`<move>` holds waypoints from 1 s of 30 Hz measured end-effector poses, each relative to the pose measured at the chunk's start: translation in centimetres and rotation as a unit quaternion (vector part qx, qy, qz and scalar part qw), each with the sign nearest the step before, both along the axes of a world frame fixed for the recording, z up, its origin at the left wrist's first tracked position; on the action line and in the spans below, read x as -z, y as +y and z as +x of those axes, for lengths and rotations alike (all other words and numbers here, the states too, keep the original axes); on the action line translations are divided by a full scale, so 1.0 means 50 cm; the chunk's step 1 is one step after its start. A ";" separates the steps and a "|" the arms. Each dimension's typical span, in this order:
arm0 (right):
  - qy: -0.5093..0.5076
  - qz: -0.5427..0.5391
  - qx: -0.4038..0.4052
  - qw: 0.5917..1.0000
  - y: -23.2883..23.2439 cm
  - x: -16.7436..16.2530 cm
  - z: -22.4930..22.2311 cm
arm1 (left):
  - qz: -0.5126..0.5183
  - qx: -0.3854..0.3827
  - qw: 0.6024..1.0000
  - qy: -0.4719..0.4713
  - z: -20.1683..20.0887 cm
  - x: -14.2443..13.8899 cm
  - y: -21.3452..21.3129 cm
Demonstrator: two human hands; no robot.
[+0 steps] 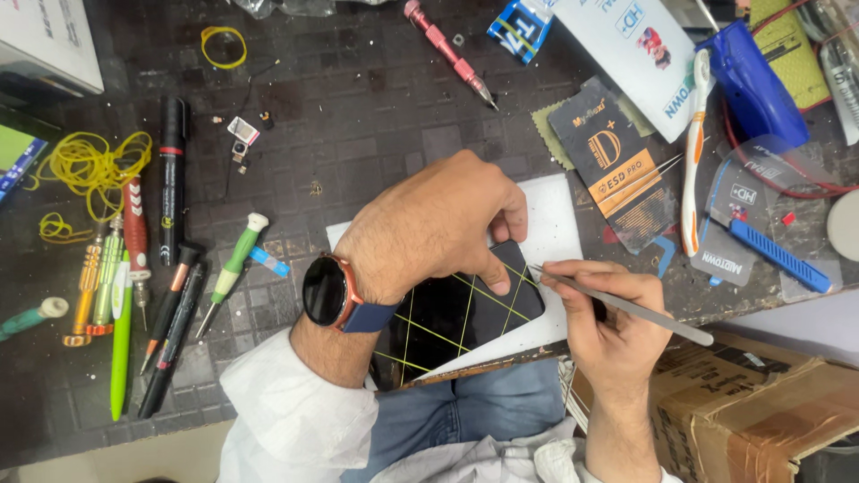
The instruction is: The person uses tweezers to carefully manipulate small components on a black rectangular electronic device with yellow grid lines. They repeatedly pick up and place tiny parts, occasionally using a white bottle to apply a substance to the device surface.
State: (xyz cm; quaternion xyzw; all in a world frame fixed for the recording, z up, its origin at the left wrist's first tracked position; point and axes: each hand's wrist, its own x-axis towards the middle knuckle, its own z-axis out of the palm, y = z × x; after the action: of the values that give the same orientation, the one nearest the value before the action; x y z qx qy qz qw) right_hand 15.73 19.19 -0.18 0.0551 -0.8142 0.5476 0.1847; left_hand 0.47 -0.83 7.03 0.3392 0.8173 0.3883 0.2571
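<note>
A metal pry tool (626, 307) is pinched in the right hand (608, 326), its tip set at the corner of a dark phone (465, 309).
The phone (bound by yellow rubber bands (447, 333)) is pressed flat under the curled left hand (429, 228) on a white mat (555, 219); glass could be cracked if the tip slips or is levered hard.

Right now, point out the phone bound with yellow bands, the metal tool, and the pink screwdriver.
phone (465, 313), head view, on the dark glass below the left hand.
metal tool (644, 313), head view, mid-shaft, beyond the right hand's fingers.
pink screwdriver (443, 49), head view, on the handle.
</note>
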 end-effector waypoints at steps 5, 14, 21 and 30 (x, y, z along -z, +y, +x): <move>0.009 0.026 0.000 1.000 0.001 -0.002 0.000 | 0.001 0.002 1.000 -0.011 -0.003 -0.002 0.001; 0.023 0.048 -0.006 0.999 -0.002 -0.008 -0.004 | 0.001 -0.007 1.000 -0.007 0.002 0.004 -0.001; -0.002 0.047 -0.007 0.999 0.004 -0.009 -0.007 | 0.014 0.002 1.000 -0.004 -0.005 0.007 0.001; -0.036 0.044 -0.003 0.998 0.008 -0.002 0.002 | 0.053 -0.007 0.999 -0.011 -0.002 0.008 -0.005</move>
State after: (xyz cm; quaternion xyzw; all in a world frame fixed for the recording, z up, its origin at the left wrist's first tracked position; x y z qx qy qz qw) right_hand 15.82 19.58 -0.07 0.0458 -0.8437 0.5132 0.1507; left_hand 0.39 -1.06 6.61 0.3424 0.7949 0.4367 0.2452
